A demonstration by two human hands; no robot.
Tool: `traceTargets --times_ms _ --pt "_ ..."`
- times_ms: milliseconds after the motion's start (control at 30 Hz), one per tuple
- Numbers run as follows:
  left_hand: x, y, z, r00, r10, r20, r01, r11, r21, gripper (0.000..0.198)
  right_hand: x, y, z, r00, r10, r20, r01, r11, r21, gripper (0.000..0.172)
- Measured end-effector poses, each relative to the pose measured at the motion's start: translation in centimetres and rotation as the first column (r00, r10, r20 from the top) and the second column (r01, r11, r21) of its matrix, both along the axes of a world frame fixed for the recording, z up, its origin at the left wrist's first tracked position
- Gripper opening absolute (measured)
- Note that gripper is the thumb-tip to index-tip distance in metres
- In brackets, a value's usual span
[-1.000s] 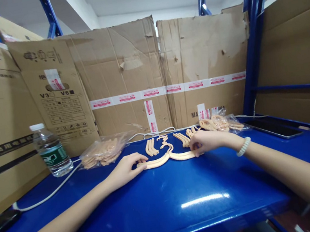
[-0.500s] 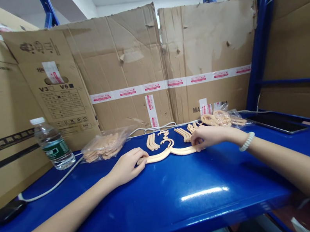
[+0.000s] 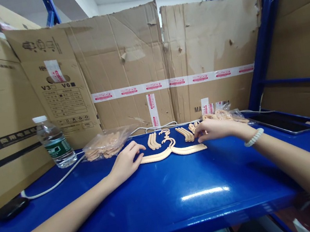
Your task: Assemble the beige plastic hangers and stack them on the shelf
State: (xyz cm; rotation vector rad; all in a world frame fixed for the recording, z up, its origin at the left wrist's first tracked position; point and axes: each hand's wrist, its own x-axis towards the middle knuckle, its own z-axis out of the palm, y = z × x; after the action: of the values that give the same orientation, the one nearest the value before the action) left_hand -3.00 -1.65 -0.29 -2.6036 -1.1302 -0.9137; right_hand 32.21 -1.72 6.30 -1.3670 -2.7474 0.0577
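A beige clothes hanger [image 3: 189, 150] lies spread out on the blue tabletop [image 3: 156, 195], with its hook parts upward at the middle. My left hand [image 3: 125, 161] is at the hanger's left end, fingers and thumb apart; the hand hides that tip. Just above the right end, my right hand [image 3: 213, 129] has loosely bent fingers, apart from the hanger and with nothing seen in them. Behind the hanger lie a left group of curved beige arms [image 3: 153, 141], small hook pieces [image 3: 164, 133] and a right group of curved arms [image 3: 185, 134].
A clear bag of beige parts [image 3: 106, 144] rests at left, beside a water bottle [image 3: 56, 144] and a white cable [image 3: 49, 192]. Another bag of parts [image 3: 236, 115] is behind my right hand, near a dark flat device [image 3: 281, 122]. Cardboard sheets [image 3: 123, 66] stand behind.
Both hands have let go of the hanger's ends. My right hand has lifted slightly up and away, uncovering the right tip; my left fingers have opened. The view has shifted a little.
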Motion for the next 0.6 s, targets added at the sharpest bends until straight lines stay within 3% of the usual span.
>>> traceTargets --times_ms 233,600 --pt "-0.65 0.79 -0.27 0.988 0.071 0.141 -0.066 0.997 -0.038 0.017 0.17 -0.17 0.18 0.999 -0.033 0.016 0.032 0.999 0.034 0.019" --pt "-0.42 0.27 -0.06 0.983 0.051 0.174 -0.038 0.996 -0.08 0.023 0.54 0.66 -0.38 0.999 -0.004 -0.036 0.004 1.0 -0.007 0.02"
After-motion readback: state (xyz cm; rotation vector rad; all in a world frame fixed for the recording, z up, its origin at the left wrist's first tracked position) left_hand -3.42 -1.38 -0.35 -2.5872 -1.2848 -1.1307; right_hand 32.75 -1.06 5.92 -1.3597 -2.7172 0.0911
